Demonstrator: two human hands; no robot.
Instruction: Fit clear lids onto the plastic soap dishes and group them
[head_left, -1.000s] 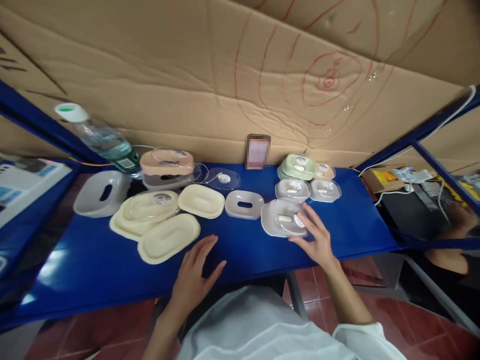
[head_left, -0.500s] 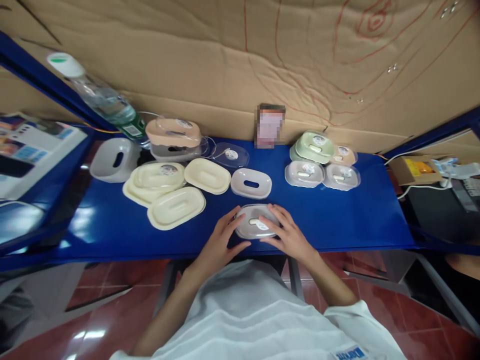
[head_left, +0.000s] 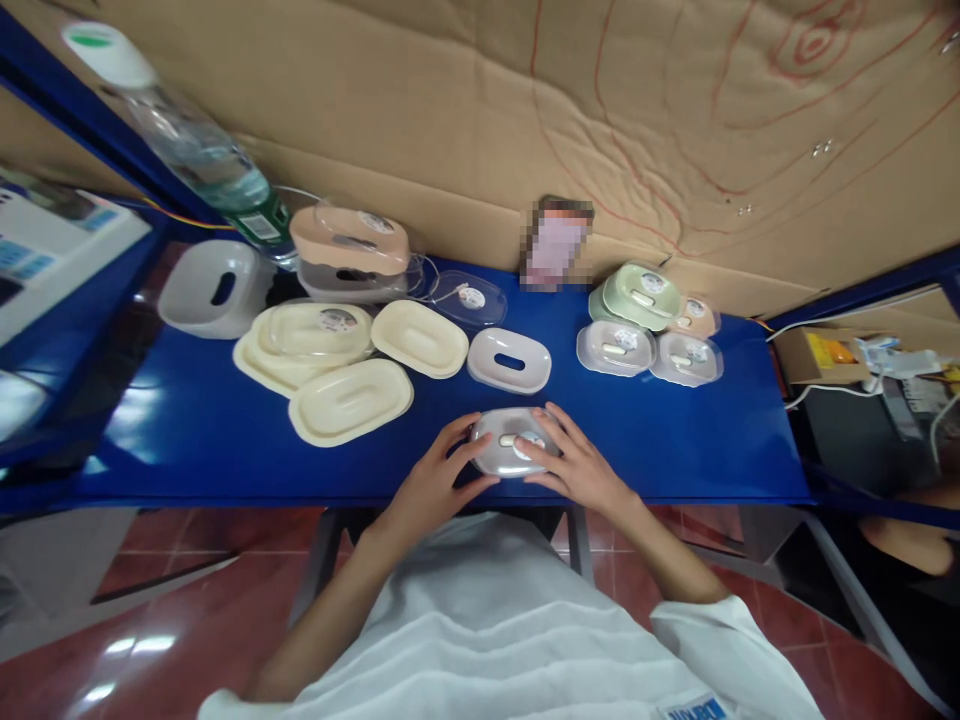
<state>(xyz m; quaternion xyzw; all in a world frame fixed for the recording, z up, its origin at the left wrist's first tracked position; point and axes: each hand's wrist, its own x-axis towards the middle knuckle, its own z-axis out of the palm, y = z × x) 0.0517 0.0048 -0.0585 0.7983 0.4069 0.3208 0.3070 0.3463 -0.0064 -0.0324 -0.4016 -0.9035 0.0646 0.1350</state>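
A pale grey oval box with a clear lid (head_left: 504, 455) lies near the table's front edge, a round sticker and a cream slot piece showing on top. My left hand (head_left: 444, 468) grips its left side, thumb at the near edge and fingers on the rim. On the other side my right hand (head_left: 581, 465) holds it the same way, one finger over the sticker. Just behind it is a white oval shell with a dark slot (head_left: 531, 373). Cream oval trays (head_left: 352, 400) spread out to the left.
Closed boxes, including a green one (head_left: 637, 295), stand at the back right. A peach box (head_left: 349, 235) and a grey shell (head_left: 202, 300) are at the back left, beside a water bottle (head_left: 202, 165). A phone (head_left: 555, 245) leans on the cardboard wall (head_left: 420, 100).
The camera view has turned and shifted slightly. Both hands stay on the box, which keeps nearly the same place.
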